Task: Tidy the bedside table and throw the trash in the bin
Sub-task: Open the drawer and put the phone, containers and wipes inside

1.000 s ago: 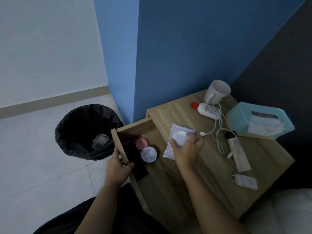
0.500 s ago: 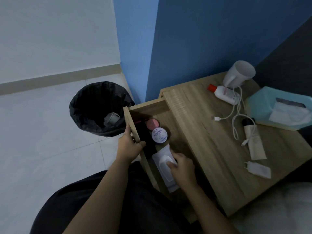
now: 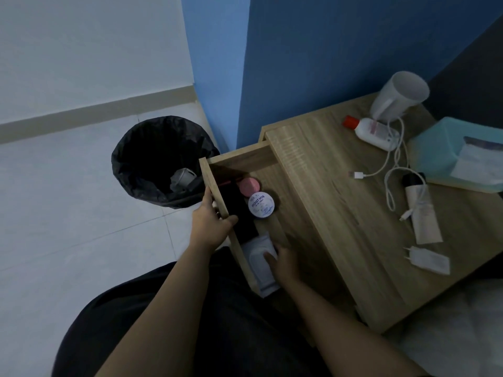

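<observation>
Bin [image 3: 128,170]: far left on the floor, black liner, with a pale crumpled piece [image 3: 183,178] lying inside.
Left hand [image 3: 211,227]: clamped on the drawer's front panel [image 3: 216,186], thumb inside the drawer, fingers wrapped round the outer face.
Drawer: pulled out from the bedside table [image 3: 340,235] toward the bin.
Drawer contents, far end: a dark flat object [image 3: 239,213] along the front panel; just right of it a pink-lidded jar [image 3: 248,185] and a white jar [image 3: 261,204] reading "MOIST HYA", side by side.
White packet [image 3: 257,265]: down in the near end of the drawer, lying flat.
Right hand [image 3: 284,263]: grasping that packet, thumb on top, fingers curled at its right edge.
Table top, middle: a white cable [image 3: 392,170] snaking loose, its plug end pointing left.
Far side: a white bottle [image 3: 377,134] with a red cap on its side, beside a white mug [image 3: 400,96].
Right side: a pale tube [image 3: 423,219] with a dark cap, a white charger plug [image 3: 427,261] nearer, and a teal tissue box [image 3: 441,148] at the edge.
</observation>
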